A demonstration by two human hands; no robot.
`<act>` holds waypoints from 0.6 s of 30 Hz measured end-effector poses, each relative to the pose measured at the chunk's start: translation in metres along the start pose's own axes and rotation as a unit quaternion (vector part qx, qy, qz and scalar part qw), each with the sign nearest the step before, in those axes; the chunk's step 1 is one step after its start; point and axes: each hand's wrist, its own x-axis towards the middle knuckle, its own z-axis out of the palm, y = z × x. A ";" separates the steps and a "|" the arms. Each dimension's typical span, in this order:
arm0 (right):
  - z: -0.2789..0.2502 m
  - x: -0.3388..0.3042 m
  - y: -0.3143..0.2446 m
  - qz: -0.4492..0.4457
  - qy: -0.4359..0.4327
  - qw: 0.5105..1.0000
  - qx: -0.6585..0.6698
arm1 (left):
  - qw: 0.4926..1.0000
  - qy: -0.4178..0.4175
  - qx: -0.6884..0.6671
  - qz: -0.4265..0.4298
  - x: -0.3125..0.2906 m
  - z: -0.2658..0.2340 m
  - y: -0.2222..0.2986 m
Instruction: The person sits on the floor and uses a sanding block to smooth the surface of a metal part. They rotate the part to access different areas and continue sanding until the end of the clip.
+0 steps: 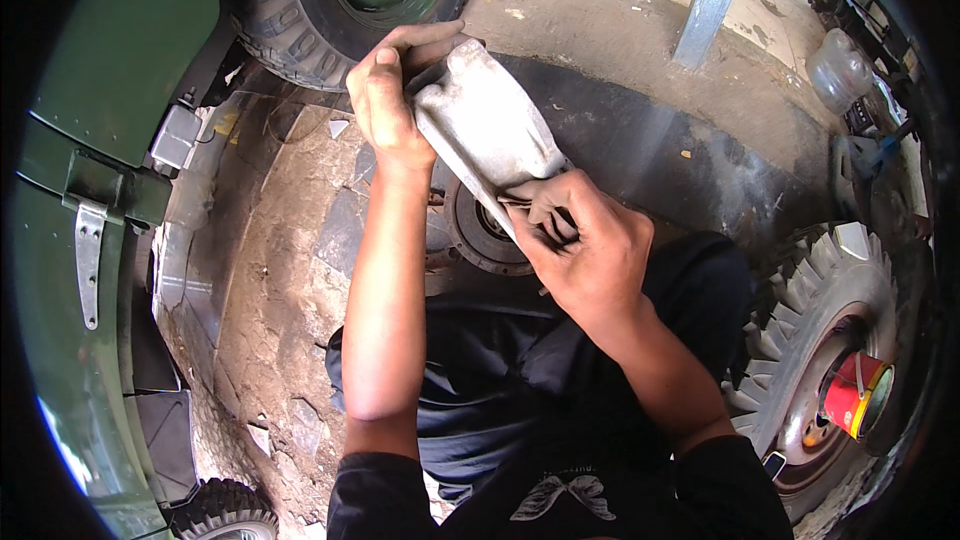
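A pale grey cast-metal part (pixel 488 110) with a raised rim is held up, tilted, in front of me. At its upper left end my left hand (pixel 392 105) is closed round it, the fingers reaching over the far edge. My right hand (pixel 590 240) is closed at its lower right end, with blackened, curled fingers against the rim. Whether those fingers also pinch something small cannot be made out. Below the casting, partly hidden by it, a dark round metal plate (pixel 478 240) lies in front of my legs.
A green vehicle body (pixel 100 90) stands along the left. A mounted wheel (pixel 300 10) is at the far side. To the right lies a loose tyre (pixel 830 290) with a red tin (pixel 855 395) on its rim. Behind are a metal post (pixel 712 5) and a clear plastic bottle (pixel 840 70).
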 end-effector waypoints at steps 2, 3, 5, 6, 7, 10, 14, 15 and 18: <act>-0.007 -0.003 -0.001 -0.007 -0.023 0.999 -0.026 | 1.000 -0.007 0.000 0.005 0.000 0.002 0.000; -0.012 -0.008 0.000 -0.005 -0.029 0.999 -0.024 | 1.000 -0.010 0.000 0.008 0.001 0.003 0.000; -0.020 -0.018 0.003 -0.001 -0.044 0.999 -0.019 | 1.000 -0.006 -0.005 0.010 0.000 0.001 -0.001; -0.021 -0.017 0.003 -0.012 -0.042 0.999 -0.018 | 1.000 0.002 -0.011 0.008 -0.001 0.002 -0.002; -0.020 -0.013 0.002 -0.013 -0.039 0.999 -0.017 | 1.000 0.005 -0.018 0.005 0.000 0.005 -0.001; -0.006 0.003 0.001 -0.027 -0.013 1.000 -0.006 | 0.997 0.027 0.027 0.061 -0.002 0.011 -0.001; -0.011 0.001 0.001 -0.014 -0.051 0.998 -0.021 | 0.997 0.031 0.038 0.067 0.006 0.011 -0.004; -0.016 -0.006 0.003 -0.014 -0.059 0.998 -0.022 | 0.997 0.036 0.032 0.066 0.007 0.010 -0.006; -0.021 -0.009 0.007 -0.022 -0.071 0.997 -0.014 | 0.995 0.052 0.040 0.071 0.006 0.009 -0.008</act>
